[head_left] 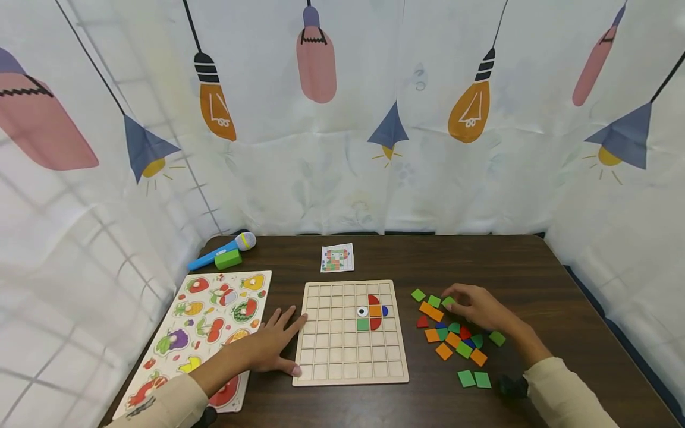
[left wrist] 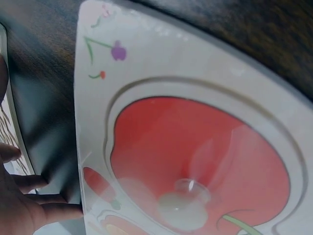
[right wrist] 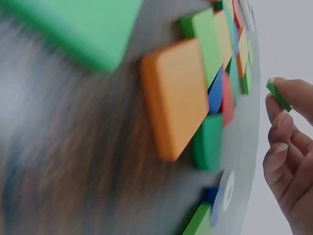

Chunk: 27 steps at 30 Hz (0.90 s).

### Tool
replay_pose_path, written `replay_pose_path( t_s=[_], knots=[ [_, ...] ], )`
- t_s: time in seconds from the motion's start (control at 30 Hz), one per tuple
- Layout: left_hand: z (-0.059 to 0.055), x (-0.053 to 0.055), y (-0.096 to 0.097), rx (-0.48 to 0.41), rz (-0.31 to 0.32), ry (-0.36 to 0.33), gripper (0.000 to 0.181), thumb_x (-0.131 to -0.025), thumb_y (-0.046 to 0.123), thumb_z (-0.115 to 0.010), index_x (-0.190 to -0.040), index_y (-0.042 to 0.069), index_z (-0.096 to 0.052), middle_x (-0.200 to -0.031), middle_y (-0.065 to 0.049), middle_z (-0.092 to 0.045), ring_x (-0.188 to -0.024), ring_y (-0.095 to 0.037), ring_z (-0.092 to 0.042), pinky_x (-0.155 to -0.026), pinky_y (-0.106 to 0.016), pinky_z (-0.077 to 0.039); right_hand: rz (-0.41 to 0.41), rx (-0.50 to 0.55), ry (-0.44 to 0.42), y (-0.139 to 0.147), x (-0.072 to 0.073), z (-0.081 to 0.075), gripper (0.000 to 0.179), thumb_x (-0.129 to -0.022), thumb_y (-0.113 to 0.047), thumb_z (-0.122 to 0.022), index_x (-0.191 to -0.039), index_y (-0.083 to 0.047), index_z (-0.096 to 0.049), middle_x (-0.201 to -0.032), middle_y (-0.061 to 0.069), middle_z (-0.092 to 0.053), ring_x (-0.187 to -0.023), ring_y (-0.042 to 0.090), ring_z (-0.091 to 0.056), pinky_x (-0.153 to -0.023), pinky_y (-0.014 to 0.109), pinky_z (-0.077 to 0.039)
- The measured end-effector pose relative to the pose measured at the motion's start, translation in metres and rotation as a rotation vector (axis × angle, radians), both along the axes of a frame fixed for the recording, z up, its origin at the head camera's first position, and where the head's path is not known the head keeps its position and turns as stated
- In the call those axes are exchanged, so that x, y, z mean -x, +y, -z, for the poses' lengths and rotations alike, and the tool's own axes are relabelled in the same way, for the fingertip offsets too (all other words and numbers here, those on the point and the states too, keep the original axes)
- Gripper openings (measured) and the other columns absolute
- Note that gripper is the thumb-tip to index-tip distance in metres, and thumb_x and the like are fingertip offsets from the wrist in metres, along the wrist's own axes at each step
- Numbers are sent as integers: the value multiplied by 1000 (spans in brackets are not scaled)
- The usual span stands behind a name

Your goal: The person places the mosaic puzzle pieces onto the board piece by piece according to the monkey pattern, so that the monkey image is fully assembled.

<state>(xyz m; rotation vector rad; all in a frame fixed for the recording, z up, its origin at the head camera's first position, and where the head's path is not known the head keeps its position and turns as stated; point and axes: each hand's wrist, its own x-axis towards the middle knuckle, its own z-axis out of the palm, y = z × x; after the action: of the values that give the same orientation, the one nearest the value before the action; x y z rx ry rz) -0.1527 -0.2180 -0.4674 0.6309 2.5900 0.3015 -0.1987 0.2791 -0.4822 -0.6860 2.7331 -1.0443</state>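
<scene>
A wooden grid board [head_left: 332, 356] lies flat on the table. It carries an eye tile [head_left: 362, 311], a green square [head_left: 363, 324], an orange square [head_left: 376, 311], two red rounded pieces and a blue rounded piece [head_left: 385, 311]. My left hand [head_left: 270, 345] has its fingers spread, with the thumb and a fingertip resting at the board's left edge. Over the loose tiles on the right, my right hand [head_left: 473, 306] pinches a green square tile [right wrist: 279, 95] between thumb and finger. Beneath it lie orange tiles [head_left: 444, 351], green tiles and red and blue pieces.
A fruit puzzle board [head_left: 179, 309] lies at the left, partly under my left forearm. Behind it are a blue toy microphone [head_left: 214, 254] and a green block [head_left: 228, 259]. A small pattern card [head_left: 337, 258] lies beyond the grid board. Patterned curtains surround the table.
</scene>
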Motion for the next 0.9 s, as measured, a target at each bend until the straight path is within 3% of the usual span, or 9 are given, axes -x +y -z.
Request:
replay_pose_path(
  t_s=[0.33, 0.67, 0.9],
  knots=[
    [-1, 1, 2, -4, -15, -9, 110, -75, 63, -78, -159, 14, -26, -164, -27, -17, -146, -59, -17, -103, -76, -33, -60, 4, -4, -44, 7, -9, 26, -99, -23, -65, -120, -9, -66, -90, -3, -62, -67, 7, -51, -59, 24, -47],
    [0, 1, 1, 3, -18, -12, 111, -74, 64, -77, -159, 15, -26, -164, -25, -18, -146, -59, -17, -103, -76, -33, -90, 22, -9, -91, 15, -8, 25, -98, -25, -67, -117, -9, -68, -86, -5, -59, -63, 9, -48, -56, 23, -44],
    [-2, 0, 0, -10, -18, -19, 110, -75, 65, -75, -160, 16, -26, -165, -25, -17, -147, -59, -16, -103, -76, -32, -83, 33, -39, -116, 24, -2, 26, -96, -24, -70, -117, -10, -68, -82, -5, -60, -62, 9, -54, -57, 24, -50]
  ],
)
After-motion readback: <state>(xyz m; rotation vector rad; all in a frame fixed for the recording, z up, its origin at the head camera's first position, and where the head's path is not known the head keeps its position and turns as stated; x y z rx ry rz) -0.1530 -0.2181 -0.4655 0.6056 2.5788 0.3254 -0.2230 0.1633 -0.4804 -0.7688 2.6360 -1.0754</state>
